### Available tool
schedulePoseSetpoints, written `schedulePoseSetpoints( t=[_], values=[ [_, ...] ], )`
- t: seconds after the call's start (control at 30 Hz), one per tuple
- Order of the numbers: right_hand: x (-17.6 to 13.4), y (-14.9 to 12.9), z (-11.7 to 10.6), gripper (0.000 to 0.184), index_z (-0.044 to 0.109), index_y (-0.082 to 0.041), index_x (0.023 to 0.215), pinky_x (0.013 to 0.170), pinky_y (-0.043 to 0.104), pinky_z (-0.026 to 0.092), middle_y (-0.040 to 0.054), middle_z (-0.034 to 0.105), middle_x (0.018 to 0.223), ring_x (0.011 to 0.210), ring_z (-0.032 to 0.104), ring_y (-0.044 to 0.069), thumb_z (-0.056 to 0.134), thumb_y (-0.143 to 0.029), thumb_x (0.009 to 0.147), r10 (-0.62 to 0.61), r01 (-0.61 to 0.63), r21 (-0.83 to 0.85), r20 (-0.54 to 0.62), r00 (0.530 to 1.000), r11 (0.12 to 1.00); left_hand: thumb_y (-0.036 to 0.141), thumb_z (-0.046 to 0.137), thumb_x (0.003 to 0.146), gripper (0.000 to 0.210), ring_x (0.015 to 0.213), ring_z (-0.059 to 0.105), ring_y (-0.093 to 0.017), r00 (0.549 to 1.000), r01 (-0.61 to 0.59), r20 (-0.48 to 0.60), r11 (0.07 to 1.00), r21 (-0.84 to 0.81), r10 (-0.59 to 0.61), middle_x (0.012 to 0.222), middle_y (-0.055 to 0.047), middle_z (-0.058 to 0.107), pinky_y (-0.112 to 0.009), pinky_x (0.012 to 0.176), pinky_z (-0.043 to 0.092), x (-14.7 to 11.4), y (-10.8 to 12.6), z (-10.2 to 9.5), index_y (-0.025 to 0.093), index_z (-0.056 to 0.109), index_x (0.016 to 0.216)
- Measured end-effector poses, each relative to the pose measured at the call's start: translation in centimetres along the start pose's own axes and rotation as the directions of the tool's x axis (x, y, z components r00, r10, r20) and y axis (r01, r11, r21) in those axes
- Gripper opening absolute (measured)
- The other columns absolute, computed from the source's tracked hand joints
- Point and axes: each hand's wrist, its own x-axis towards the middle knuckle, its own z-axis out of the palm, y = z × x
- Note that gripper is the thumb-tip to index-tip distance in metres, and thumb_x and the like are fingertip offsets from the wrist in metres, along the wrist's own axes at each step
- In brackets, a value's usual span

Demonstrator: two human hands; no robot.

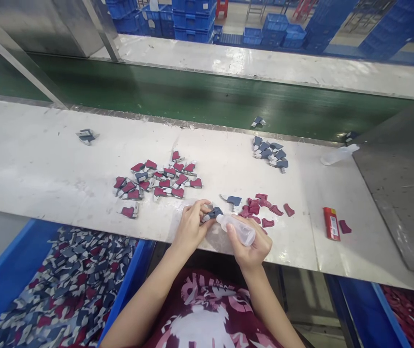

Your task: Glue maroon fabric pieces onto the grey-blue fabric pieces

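My left hand (191,223) pinches a small dark blue and grey plastic part (214,212) just above the table's front edge. In my right hand (253,247) is a translucent squeeze bottle (239,230), tilted so its tip meets or nearly meets that part; I cannot tell whether they touch. Another blue and grey part (233,200) lies just beyond. Beside the bottle is a loose pile of small maroon pieces (253,206). To the left spreads a group of grey parts with maroon faces (164,183).
More blue and grey parts (270,152) lie toward the green conveyor belt (192,96). A second bottle (339,154) and a red packet (332,223) are at the right, near a metal panel (406,193). Blue bins (11,261) of parts stand below the table's edge.
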Motion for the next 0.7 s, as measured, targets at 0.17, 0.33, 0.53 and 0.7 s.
schedulePoseSetpoints(
  t=[0.17, 0.33, 0.53, 0.7],
  values=[
    [-0.1, 0.0, -0.1, 0.015, 0.071, -0.019, 0.099, 0.06, 0.032, 0.055, 0.006, 0.076, 0.084, 0.066, 0.068, 0.018, 0.071, -0.02, 0.084, 0.07, -0.07, 0.014, -0.01, 0.997, 0.997, 0.015, 0.076, 0.079, 0.039, 0.069, 0.064, -0.015, 1.0, -0.004, -0.013, 1.0, 0.001, 0.004, 0.087, 0.003, 0.07, -0.035, 0.085, 0.051, 0.1, 0.1, -0.1, 0.023, 0.057, 0.112],
    [-0.7, 0.6, 0.3, 0.018, 0.074, -0.017, 0.097, 0.068, 0.036, 0.059, 0.0092, 0.077, 0.089, 0.076, 0.073, 0.023, 0.072, -0.029, 0.084, 0.308, -0.301, 0.09, -0.085, 0.947, 0.949, 0.023, 0.079, 0.08, 0.037, 0.073, 0.066, -0.017, 0.998, -0.048, -0.035, 0.997, 0.065, 0.051, 0.091, 0.001, 0.074, -0.038, 0.087, 0.049, 0.0, 0.1, -0.2, 0.024, 0.058, 0.11],
    [-0.2, 2.0, -0.8, 0.035, 0.07, -0.014, 0.108, 0.063, 0.034, 0.059, 0.0127, 0.075, 0.098, 0.077, 0.074, 0.024, 0.07, -0.039, 0.084, 0.613, -0.519, 0.369, -0.211, 0.761, 0.771, 0.022, 0.081, 0.078, 0.035, 0.097, 0.066, -0.026, 0.989, -0.134, -0.027, 0.967, 0.217, 0.144, 0.094, -0.001, 0.076, -0.043, 0.09, 0.045, 0.9, 0.1, -0.8, 0.025, 0.06, 0.106],
    [1.6, 4.8, -4.6, 0.043, 0.059, -0.019, 0.105, 0.078, 0.04, 0.058, 0.0086, 0.073, 0.094, 0.09, 0.073, 0.027, 0.082, -0.037, 0.073, 0.632, -0.501, 0.399, -0.346, 0.693, 0.768, 0.034, 0.084, 0.073, 0.052, 0.106, 0.064, -0.029, 0.952, -0.251, 0.225, 0.949, 0.19, 0.207, 0.102, -0.004, 0.075, -0.044, 0.092, 0.047, 4.9, 1.8, -2.4, 0.025, 0.058, 0.117]
  ],
)
